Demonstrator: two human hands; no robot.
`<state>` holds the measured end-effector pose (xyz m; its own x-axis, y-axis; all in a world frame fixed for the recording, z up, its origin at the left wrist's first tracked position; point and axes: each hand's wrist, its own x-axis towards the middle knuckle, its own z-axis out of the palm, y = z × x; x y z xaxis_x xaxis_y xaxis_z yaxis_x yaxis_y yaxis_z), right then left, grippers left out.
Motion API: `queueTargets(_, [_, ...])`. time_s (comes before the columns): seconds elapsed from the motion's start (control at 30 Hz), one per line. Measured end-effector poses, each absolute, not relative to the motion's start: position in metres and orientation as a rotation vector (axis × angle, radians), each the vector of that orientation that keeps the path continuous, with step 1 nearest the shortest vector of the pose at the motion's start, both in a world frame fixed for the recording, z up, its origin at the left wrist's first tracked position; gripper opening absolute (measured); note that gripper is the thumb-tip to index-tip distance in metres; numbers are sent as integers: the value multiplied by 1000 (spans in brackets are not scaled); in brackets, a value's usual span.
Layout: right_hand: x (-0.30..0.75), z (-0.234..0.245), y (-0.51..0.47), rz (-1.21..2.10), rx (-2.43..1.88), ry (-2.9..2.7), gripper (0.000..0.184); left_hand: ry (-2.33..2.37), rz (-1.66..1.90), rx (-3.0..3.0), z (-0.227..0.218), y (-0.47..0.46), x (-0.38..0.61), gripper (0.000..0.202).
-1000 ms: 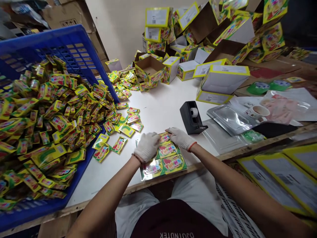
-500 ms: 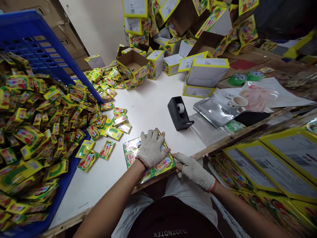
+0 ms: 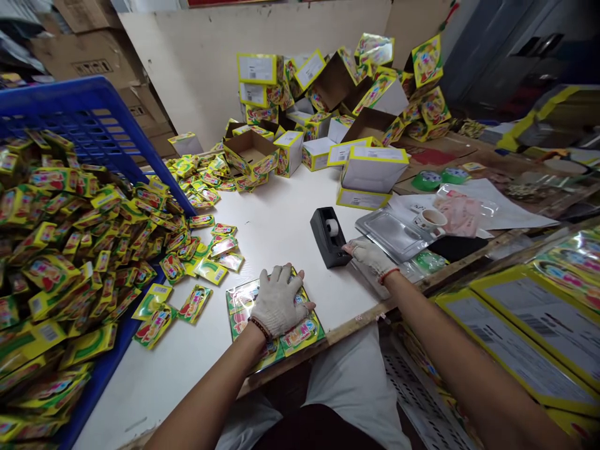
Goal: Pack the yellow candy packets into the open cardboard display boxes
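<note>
My left hand [image 3: 277, 300], in a white knit glove, lies flat with spread fingers on a clear plastic blister pack [image 3: 300, 332] filled with yellow-green sachets, at the near edge of the white table [image 3: 285, 215]. My right hand [image 3: 370, 254], also gloved, rests against the right side of a black tape dispenser [image 3: 327, 236] holding a white roll. Its fingers are curled near the dispenser's front; what they pinch, if anything, I cannot make out.
A blue crate [image 3: 89, 125] heaped with yellow-green sachets [image 3: 75, 237] fills the left. Loose sachets [image 3: 210, 250] spill onto the table. Open yellow cartons [image 3: 328, 106] pile up at the back. Clear trays [image 3: 394, 232], a cup [image 3: 430, 220] and flat cartons [image 3: 529, 331] are at the right.
My right hand has left the pack's near edge and moved up and right to the tape dispenser. My left hand stays flat on the pack. The camera tilted up.
</note>
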<state>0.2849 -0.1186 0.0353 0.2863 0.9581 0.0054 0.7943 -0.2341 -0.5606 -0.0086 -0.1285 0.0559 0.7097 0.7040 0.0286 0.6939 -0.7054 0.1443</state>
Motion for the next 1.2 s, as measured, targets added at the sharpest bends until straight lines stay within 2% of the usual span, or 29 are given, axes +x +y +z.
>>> queueTargets(0.1, [272, 34, -120, 389, -2083, -1420, 20, 1152, 117, 2778, 58, -129, -9, 69])
queueTargets(0.23, [264, 33, -149, 336, -2060, -1291, 23, 1159, 123, 2773, 56, -129, -9, 70])
queueTargets(0.47, [253, 0, -176, 661, -2018, -1040, 38, 1144, 145, 2778, 53, -128, -9, 71])
queueTargets(0.6, [257, -17, -169, 752, -2009, -1051, 41, 1139, 137, 2779, 54, -129, -9, 87])
queueTargets(0.67, [260, -17, -171, 825, -2003, -1097, 41, 1135, 123, 2775, 55, -129, -9, 94])
queueTargets(0.8, [258, 5, -181, 1094, -1869, -1278, 42, 1133, 108, 2768, 55, -129, -8, 95])
queueTargets(1.0, [223, 46, -150, 1661, -1274, -1753, 37, 1131, 124, 2778, 54, -128, -8, 97])
queueTargets(1.13, [209, 34, -117, 1817, -1182, -1927, 39, 1130, 147, 2787, 55, -128, -8, 96])
queueTargets(1.2, [208, 22, -108, 1843, -1174, -1953, 40, 1133, 164, 2801, 54, -129, -9, 88])
